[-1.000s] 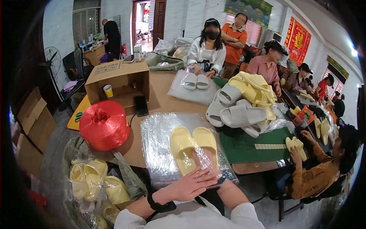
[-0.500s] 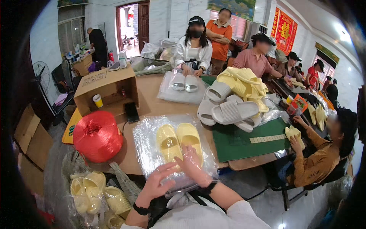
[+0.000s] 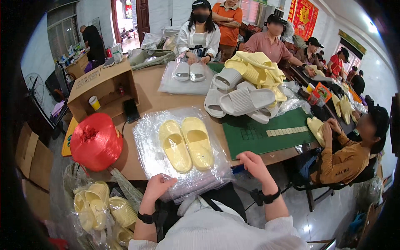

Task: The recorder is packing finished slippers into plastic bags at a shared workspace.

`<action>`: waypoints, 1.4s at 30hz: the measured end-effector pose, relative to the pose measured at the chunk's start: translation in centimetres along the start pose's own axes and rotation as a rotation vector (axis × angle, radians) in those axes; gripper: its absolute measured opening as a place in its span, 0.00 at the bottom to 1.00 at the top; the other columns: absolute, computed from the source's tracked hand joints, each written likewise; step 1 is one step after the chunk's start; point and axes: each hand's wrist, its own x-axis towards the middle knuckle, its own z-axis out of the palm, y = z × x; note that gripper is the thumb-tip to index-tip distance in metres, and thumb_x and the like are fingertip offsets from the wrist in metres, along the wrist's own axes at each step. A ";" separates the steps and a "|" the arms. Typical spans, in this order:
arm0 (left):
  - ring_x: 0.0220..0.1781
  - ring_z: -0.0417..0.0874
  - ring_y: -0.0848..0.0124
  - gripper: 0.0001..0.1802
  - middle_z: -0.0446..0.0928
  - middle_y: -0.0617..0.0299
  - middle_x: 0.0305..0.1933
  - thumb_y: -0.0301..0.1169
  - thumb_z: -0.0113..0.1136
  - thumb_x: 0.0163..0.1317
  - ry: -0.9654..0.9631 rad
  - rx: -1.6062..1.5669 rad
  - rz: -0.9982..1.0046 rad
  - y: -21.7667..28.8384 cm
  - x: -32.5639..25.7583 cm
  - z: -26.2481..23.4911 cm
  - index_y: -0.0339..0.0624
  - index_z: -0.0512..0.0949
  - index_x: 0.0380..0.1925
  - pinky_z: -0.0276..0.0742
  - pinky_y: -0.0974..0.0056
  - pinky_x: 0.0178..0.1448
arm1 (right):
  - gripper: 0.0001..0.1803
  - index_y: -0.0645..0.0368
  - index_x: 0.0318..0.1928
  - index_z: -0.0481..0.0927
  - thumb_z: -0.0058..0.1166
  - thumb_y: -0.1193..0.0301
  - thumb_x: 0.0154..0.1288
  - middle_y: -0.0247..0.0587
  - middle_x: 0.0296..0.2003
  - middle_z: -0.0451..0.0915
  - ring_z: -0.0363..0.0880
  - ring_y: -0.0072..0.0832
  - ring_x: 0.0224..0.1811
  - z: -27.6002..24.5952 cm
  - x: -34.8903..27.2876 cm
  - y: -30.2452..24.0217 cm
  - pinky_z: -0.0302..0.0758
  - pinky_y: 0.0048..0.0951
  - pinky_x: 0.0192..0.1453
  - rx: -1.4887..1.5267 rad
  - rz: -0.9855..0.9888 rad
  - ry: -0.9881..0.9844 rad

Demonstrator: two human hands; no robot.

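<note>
A long wooden counter (image 3: pixel 154 100) fills the middle of the view, with several other people seated along its far and right sides, packing slippers.

At the near edge lies a stack of clear plastic bags (image 3: pixel 183 183), and a pair of pale yellow slippers (image 3: pixel 186 143) rests side by side on top of it, toes toward the person. The left hand (image 3: pixel 158 187) has its fingers loosely curled at the near left corner of the stack, touching the plastic; whether it pinches a layer cannot be told. The right hand (image 3: pixel 252 164) is open and holds nothing, just off the stack's right edge, over the counter's front edge.

The likely trouble, as a judgement: the stack overhangs the near edge, so a tug on one slick bag could drag the whole pile, slippers included, off the counter. Several thin layers could also lift together.

Containers, largest first. An open cardboard box (image 3: pixel 102 89) lies on its side at the far left of the counter, with a small yellow cup (image 3: pixel 94 102) in its mouth. Below the counter at left, a clear sack (image 3: pixel 98 208) holds more yellow slippers. Across the counter, another clear bag (image 3: pixel 183 81) carries a pair of white slippers (image 3: pixel 189 71).

A big red spool of twine (image 3: pixel 96 141) sits at the near left corner, beside the stack.
</note>
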 end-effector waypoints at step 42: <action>0.77 0.51 0.38 0.33 0.50 0.40 0.77 0.42 0.58 0.64 0.331 0.666 0.708 2.7 3.1 5.9 0.50 0.66 0.69 0.51 0.41 0.77 | 0.35 0.61 0.68 0.66 0.57 0.57 0.66 0.56 0.70 0.61 0.58 0.53 0.73 13.5 3.7 3.8 0.55 0.52 0.75 -0.788 -0.729 0.044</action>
